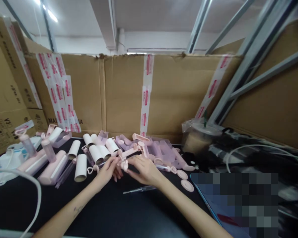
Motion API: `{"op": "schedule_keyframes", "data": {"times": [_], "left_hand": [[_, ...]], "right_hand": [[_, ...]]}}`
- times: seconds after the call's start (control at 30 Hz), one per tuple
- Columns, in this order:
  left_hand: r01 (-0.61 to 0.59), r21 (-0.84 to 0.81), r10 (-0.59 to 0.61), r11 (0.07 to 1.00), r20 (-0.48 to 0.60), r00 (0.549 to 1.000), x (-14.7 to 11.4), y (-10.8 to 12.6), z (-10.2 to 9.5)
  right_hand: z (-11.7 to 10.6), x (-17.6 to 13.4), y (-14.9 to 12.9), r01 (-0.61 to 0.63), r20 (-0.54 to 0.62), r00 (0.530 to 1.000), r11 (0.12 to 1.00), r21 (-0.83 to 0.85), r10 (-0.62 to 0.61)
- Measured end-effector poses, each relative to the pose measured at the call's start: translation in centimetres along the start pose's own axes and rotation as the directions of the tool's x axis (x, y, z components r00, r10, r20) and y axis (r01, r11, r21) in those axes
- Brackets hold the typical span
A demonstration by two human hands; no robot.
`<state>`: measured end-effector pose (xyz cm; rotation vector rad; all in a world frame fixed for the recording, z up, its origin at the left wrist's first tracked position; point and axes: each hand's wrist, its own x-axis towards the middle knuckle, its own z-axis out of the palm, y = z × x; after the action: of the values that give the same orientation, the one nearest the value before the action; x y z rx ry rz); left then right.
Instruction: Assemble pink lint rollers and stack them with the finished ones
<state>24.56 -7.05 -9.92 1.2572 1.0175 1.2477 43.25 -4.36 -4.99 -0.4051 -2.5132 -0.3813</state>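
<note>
A small pale pink plastic piece is pinched between my two hands above the black table. My left hand has its thumb and fingers closed at the piece's left side. From the right, my right hand grips it with thumb and forefinger. The fingers hide part of its shape. Just below my right hand lies a thin screwdriver with a metal tip pointing left. Pink and translucent purple plastic parts are heaped right behind the hands.
Several white tubes and pink cylindrical bodies lie to the left, near a white cable. Pink discs rest at the right. A drink cup stands behind them, before a taped cardboard wall. A blue-edged, partly pixelated item lies at right.
</note>
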Motion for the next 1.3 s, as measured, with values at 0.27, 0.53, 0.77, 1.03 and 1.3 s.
{"op": "schedule_keyframes", "data": {"times": [0.27, 0.53, 0.77, 1.03, 1.3], "left_hand": [[0.069, -0.402, -0.128, 0.913, -0.121, 0.984, -1.5, 3.6, -0.4], [-0.028, -0.331, 0.001, 0.943, -0.079, 0.997, -1.9, 3.7, -0.1], [-0.066, -0.299, 0.088, 0.952, 0.062, 0.994, -2.8, 3.8, 0.5], [-0.110, -0.117, 0.123, 0.987, 0.107, 0.987, -3.0, 3.8, 0.9], [-0.205, 0.258, 0.187, 0.944, 0.091, 0.978, -2.7, 3.1, 0.9]], "right_hand": [[1.4, 0.7, -3.4, 0.150, -0.103, 0.985, 0.983, 0.104, -0.140], [4.6, 0.6, -1.6, -0.124, 0.170, 0.980, 0.987, 0.102, 0.106], [3.2, 0.1, -2.1, -0.200, 0.333, 0.923, 0.980, -0.020, 0.195], [3.7, 0.7, -3.3, -0.437, 0.358, 0.857, 0.891, 0.122, 0.371], [-1.7, 0.1, 1.2, -0.614, 0.283, 0.782, 0.610, 0.501, 0.555]]}}
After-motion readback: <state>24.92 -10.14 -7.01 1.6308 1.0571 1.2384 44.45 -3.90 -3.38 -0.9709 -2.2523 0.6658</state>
